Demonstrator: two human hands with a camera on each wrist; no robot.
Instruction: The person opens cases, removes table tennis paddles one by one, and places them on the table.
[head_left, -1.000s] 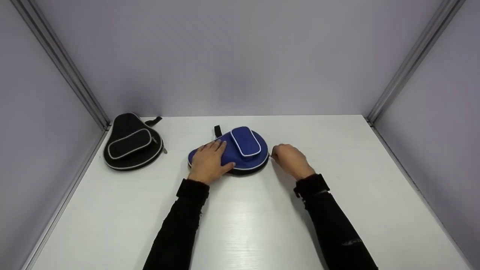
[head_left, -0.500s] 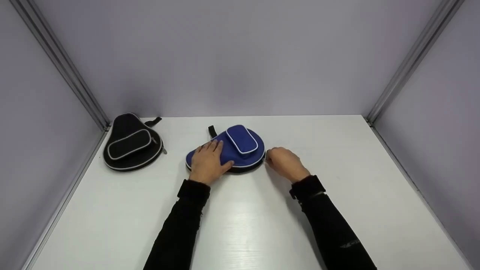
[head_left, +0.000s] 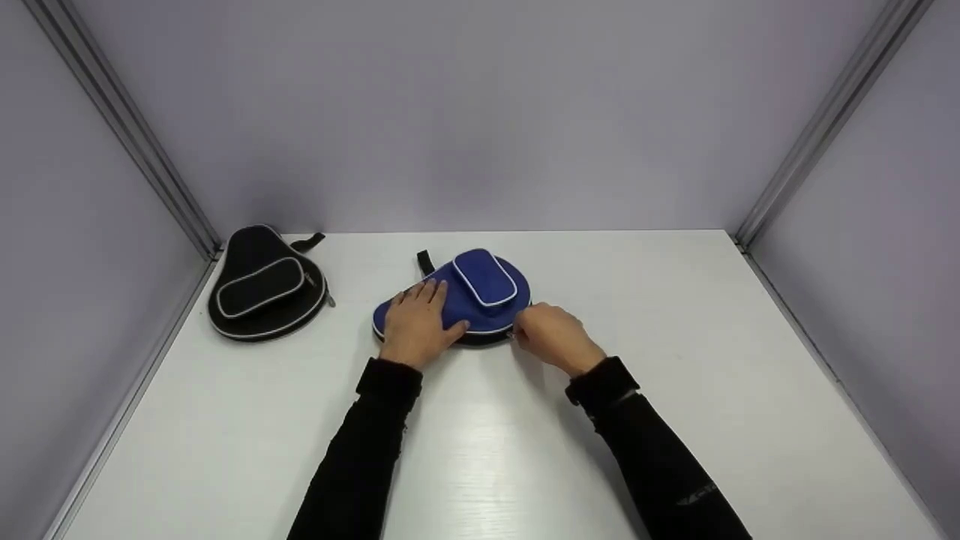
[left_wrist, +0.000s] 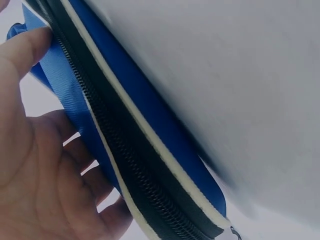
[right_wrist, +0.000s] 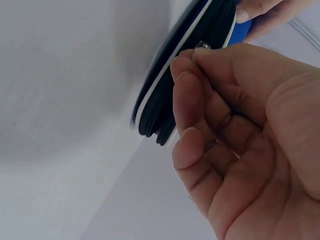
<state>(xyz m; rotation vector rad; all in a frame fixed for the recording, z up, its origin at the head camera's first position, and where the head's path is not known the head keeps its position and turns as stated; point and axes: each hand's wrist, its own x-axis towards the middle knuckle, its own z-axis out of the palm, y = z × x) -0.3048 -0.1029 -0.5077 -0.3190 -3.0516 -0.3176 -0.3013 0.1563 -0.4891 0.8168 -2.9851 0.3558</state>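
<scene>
A blue table tennis paddle case with white piping and a raised pocket lies flat on the table. My left hand rests on its narrow end, fingers spread over the top. In the left wrist view, the black zipper runs along the case's side below my thumb. My right hand is at the near right of the rounded end. There it pinches the zipper pull, just under the metal slider. In the right wrist view, the zipper edges stand apart behind the slider.
A black paddle case with white piping lies at the back left of the white table. A black strap sticks out behind the blue case. Grey panels enclose the table at the back and both sides.
My right hand has drawn the zipper pull around the rounded end, toward me and to the left. The blue case has shifted slightly left. My left hand has stayed on it.
</scene>
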